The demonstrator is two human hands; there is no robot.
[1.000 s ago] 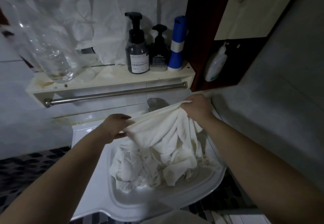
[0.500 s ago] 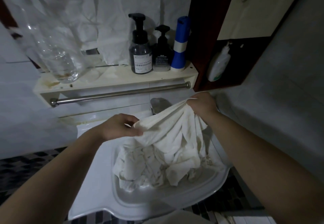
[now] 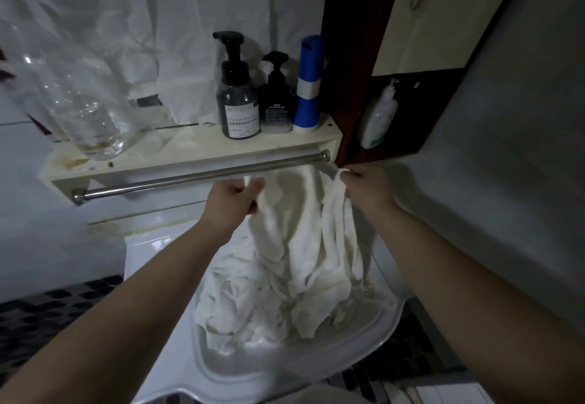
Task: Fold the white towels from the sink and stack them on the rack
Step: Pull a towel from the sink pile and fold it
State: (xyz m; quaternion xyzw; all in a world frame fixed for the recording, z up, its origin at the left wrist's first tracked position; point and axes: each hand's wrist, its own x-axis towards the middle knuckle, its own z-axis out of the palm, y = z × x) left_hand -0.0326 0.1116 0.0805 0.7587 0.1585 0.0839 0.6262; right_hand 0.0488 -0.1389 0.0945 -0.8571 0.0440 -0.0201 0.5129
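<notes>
White towel [image 3: 304, 232] hangs between two raised hands over a sink [image 3: 285, 369] holding more crumpled towels [image 3: 253, 302]. Left hand [image 3: 232, 196] and right hand [image 3: 367, 190] each pinch an upper corner, just below a metal rack bar [image 3: 190, 179].

hands: two, left hand [image 3: 234, 196], right hand [image 3: 368, 190]
dark pump bottles [image 3: 238, 112] [image 3: 278, 103]: two
blue bottle [image 3: 308, 87]: one
towels [image 3: 285, 277]: heap, count unclear
</notes>
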